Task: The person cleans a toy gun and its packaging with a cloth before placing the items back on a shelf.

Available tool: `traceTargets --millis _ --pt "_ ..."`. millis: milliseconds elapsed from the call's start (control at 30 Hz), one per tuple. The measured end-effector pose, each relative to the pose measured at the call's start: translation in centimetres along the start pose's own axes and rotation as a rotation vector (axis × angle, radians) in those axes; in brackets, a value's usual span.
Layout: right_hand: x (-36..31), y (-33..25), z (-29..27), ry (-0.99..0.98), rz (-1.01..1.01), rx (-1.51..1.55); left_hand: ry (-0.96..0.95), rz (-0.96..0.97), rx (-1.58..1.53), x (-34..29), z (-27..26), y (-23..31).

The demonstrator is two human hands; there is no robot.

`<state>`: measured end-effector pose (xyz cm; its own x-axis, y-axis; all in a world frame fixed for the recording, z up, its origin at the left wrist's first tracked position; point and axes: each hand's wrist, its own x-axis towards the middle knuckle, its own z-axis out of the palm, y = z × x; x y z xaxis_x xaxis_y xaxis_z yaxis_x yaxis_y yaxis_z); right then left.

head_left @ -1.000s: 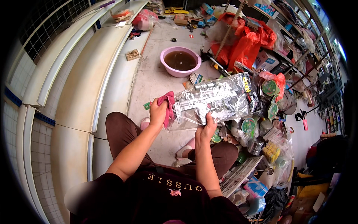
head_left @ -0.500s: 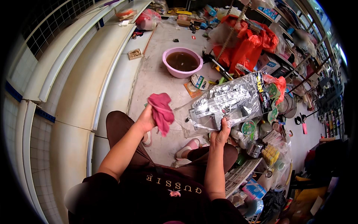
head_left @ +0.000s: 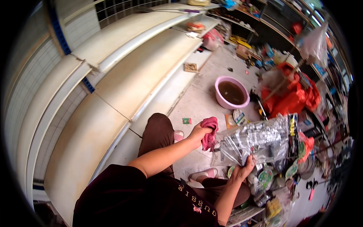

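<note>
My left hand [head_left: 199, 135] is closed around a crumpled dark pink cloth [head_left: 210, 133], whose folds hang below the fingers. To its right, my right hand [head_left: 244, 169] grips the lower edge of a clear plastic package [head_left: 253, 140] with the thumb on top. Silvery, shiny contents show through the plastic, and a black printed strip runs along its far right end. The cloth is close to the package's left edge; whether they touch I cannot tell. Beyond both hands a pink basin [head_left: 246, 103] of brown water [head_left: 231, 93] stands on the floor.
Cream metal shelves [head_left: 151, 72] run along the left. A small box [head_left: 190, 67] sits on the lowest shelf. Red plastic bags [head_left: 298, 96] are heaped at the right, above piled packaged goods [head_left: 278, 181]. A small green packet [head_left: 186, 121] lies on the floor near my knee.
The view has swung toward the left, so the shelves fill more of it. Both hands keep their holds, and the cloth is now nearer the package.
</note>
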<state>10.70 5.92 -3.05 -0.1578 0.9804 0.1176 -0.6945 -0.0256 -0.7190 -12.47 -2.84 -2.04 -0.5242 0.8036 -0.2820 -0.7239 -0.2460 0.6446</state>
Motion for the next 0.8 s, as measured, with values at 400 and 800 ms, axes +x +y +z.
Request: traceTargets --millis 400,800 --pt "0.9 -4.8 5.4 -0.094 0.046 -0.403 -0.273 -0.299 0.119 -6.8 -0.2 3.2" --pt "-2.5 -2.6 13.1 -0.354 -0.565 -1.47 -0.296 0.084 1.22 -10.8 -1.5 3.7"
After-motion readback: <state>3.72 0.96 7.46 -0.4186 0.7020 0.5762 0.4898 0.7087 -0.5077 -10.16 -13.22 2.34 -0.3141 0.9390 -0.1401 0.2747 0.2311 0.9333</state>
